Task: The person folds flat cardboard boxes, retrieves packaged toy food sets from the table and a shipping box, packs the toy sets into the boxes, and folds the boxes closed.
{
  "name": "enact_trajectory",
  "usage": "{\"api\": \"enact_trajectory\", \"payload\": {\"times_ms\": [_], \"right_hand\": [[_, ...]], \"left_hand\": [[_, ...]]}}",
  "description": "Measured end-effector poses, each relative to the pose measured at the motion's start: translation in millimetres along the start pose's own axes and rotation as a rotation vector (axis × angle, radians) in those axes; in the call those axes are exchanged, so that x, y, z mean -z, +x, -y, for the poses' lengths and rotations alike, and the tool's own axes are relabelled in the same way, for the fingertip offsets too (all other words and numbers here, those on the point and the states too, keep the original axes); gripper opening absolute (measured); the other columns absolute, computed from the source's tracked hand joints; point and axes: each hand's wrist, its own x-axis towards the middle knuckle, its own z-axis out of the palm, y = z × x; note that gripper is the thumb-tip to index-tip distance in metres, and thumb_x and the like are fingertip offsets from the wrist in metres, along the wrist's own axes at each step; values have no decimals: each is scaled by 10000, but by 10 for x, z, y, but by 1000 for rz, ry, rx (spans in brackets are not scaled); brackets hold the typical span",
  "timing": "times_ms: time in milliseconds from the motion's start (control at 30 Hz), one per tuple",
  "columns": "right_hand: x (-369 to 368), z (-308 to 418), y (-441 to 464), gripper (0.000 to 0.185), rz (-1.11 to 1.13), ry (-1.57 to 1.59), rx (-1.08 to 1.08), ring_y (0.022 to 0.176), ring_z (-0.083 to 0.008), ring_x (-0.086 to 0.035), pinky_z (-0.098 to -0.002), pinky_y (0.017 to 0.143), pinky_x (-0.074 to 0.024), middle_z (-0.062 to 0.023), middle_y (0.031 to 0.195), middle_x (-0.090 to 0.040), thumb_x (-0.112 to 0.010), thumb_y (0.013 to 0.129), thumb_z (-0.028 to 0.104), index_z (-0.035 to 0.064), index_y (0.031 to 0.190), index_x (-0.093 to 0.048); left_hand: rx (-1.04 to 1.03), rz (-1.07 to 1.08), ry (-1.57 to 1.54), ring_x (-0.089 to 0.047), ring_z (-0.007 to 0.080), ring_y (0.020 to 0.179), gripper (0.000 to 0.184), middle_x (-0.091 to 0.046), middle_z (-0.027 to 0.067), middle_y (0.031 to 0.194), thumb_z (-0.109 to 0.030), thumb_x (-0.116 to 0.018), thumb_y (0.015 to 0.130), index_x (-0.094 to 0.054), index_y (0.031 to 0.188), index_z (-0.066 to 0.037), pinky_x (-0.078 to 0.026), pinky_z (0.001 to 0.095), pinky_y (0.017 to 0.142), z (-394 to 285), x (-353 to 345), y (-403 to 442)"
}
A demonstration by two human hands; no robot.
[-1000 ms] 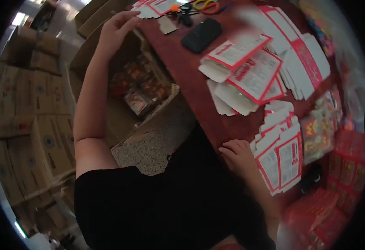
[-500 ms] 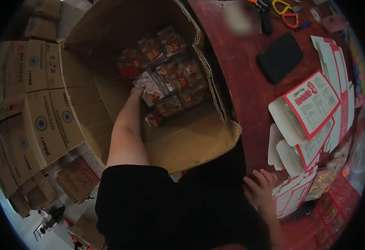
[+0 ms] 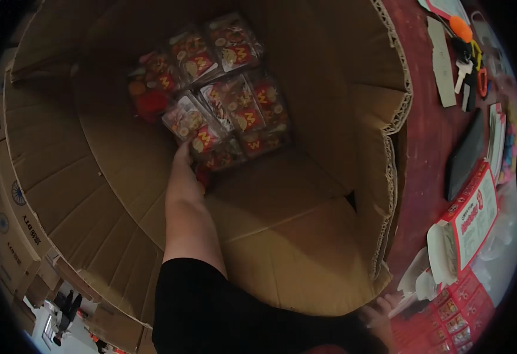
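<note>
Deep in a large open cardboard carton (image 3: pixel 276 236), my left hand (image 3: pixel 183 152) grips the near edge of a clear plastic pack (image 3: pixel 190 121) with a red and yellow "M" label. My thumb and fingers are partly hidden by the pack and shadow. Around it lie several similar clear packs (image 3: pixel 246 100) in rows on the carton floor. A red pack or item (image 3: pixel 151 103) sits left of the held one. At the lower right, my right hand (image 3: pixel 379 312) is at the table's edge beside the carton, fingers apart, holding nothing visible.
On the red table (image 3: pixel 418 177) are a black flat case (image 3: pixel 465 154), a red and white printed box (image 3: pixel 474 215), keys (image 3: pixel 462 74) and scissors (image 3: pixel 481 76). Red packaged goods (image 3: pixel 459 312) lie lower right. Stacked cartons (image 3: pixel 10 218) stand at left.
My view has moved closer over the carton. The pack in my left hand now sits flatter among the others. My right hand appears lower, near the carton's corner.
</note>
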Motion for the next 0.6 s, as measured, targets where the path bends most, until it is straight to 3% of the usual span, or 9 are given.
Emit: {"api": "enact_trajectory", "payload": {"times_ms": [33, 133, 167, 233, 400, 433, 500, 533, 600], "right_hand": [[-16, -13, -10, 425, -4, -8, 13, 1139, -359, -357, -523, 936, -315, -85, 1142, -416, -760, 510, 155, 227, 902, -615], [-37, -31, -15, 421, -29, -24, 46, 1130, -356, -358, -522, 927, -317, -83, 1137, -414, -759, 508, 157, 231, 896, -612], [-48, -40, -10, 419, -43, -33, 61, 1127, -354, -359, -522, 924, -317, -83, 1136, -413, -758, 507, 158, 232, 893, -611], [-37, -52, -41, 417, -77, -52, 83, 1121, -352, -360, -522, 918, -318, -81, 1133, -412, -757, 506, 160, 234, 889, -609], [21, 25, 51, 410, -162, -93, 127, 1106, -346, -362, -521, 903, -321, -77, 1126, -408, -755, 504, 165, 240, 878, -604], [54, 65, 131, 391, -196, -74, 134, 1095, -326, -377, -506, 890, -325, -63, 1115, -426, -740, 522, 185, 257, 883, -609], [88, 104, 295, 328, -315, -30, 169, 1068, -270, -417, -465, 862, -335, -21, 1086, -477, -698, 584, 241, 302, 898, -625], [89, 107, 347, 288, -399, -4, 197, 1053, -236, -443, -439, 847, -341, 7, 1068, -510, -671, 628, 276, 332, 908, -636], [116, 109, 411, 377, -431, 38, 232, 1048, -263, -432, -460, 816, -348, -13, 1091, -491, -700, 552, 209, 287, 913, -619]], "left_hand": [[20, -61, 37, -430, 307, 1214, 864, -451, 119, 1323, -422, -755, 692, -330, 1378, -114, -344, 454, 1004, -48, -437, -451], [-34, -157, 259, -312, 312, 1295, 1055, -254, 117, 1450, -468, -771, 647, -147, 1444, -171, -304, 469, 1016, 136, -454, 31], [10, -86, 188, -242, 306, 1328, 1167, -130, 104, 1487, -472, -794, 607, -38, 1456, -206, -287, 454, 1015, 209, -410, 190], [-65, -139, 229, -260, 310, 1318, 1141, -175, 99, 1474, -449, -793, 621, -52, 1453, -206, -291, 449, 1006, 172, -512, 113], [-95, -90, 92, -543, 235, 1090, 738, -576, 45, 1171, -376, -763, 700, -420, 1312, -148, -405, 458, 906, 65, -623, -53], [-79, -130, 43, -609, 210, 956, 579, -634, 26, 1061, -375, -747, 723, -530, 1212, -153, -468, 443, 833, 6, -820, -362], [-69, -5, -88, -608, 231, 963, 548, -618, 40, 1113, -367, -720, 757, -527, 1214, -136, -491, 439, 811, 3, -707, -323], [-42, -95, -95, -601, 240, 996, 505, -609, 58, 1143, -342, -700, 782, -536, 1205, -119, -489, 436, 833, -63, -808, -536], [-73, 6, -88, -603, 244, 998, 488, -612, 76, 1135, -324, -692, 792, -538, 1197, -101, -493, 431, 843, -85, -691, -607]]}}
